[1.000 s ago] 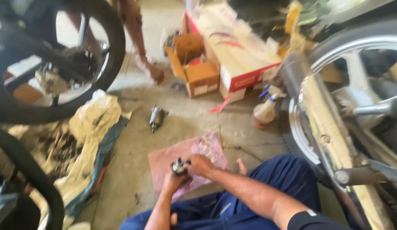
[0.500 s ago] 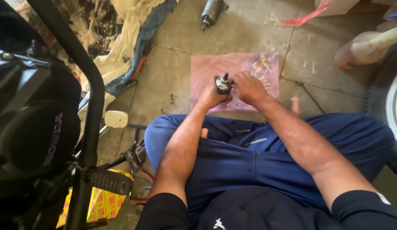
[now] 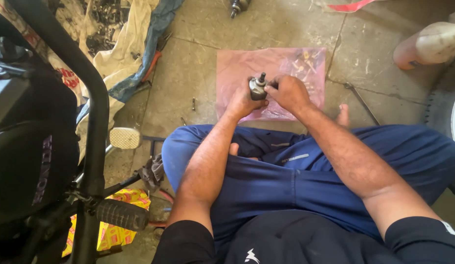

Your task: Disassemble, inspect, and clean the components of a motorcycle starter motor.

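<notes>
Person sits cross-legged on a concrete floor (image 3: 188,73), blue trousers, dark shirt.

Both hands meet over a pink plastic sheet (image 3: 237,68) spread flat on the floor. Left hand (image 3: 243,102) cups a small grey metal part (image 3: 257,88) from below and behind, fingers wrapped around its body. A short dark stud sticks up from the top of the part. Right hand (image 3: 288,92) closes on the part from the side, fingers curled tight against it; what the fingertips pinch is hidden.

Just beyond the right fingers, on the sheet's far corner: a clear bag of small yellowish pieces (image 3: 305,61). Too small to tell what kind.

Well beyond the fingers, at the top edge: a second metal part (image 3: 237,6) and a red strip (image 3: 347,6). Far right of the fingers: a pale plastic bottle (image 3: 433,44) lying tilted.

Left of the fingers: a crumpled cream and blue cloth (image 3: 125,58), then a black motorcycle (image 3: 32,146). Below it, nearest the person, a yellow packet with red print (image 3: 115,230), flat on the floor, partly hidden by a black footpeg (image 3: 121,214).
</notes>
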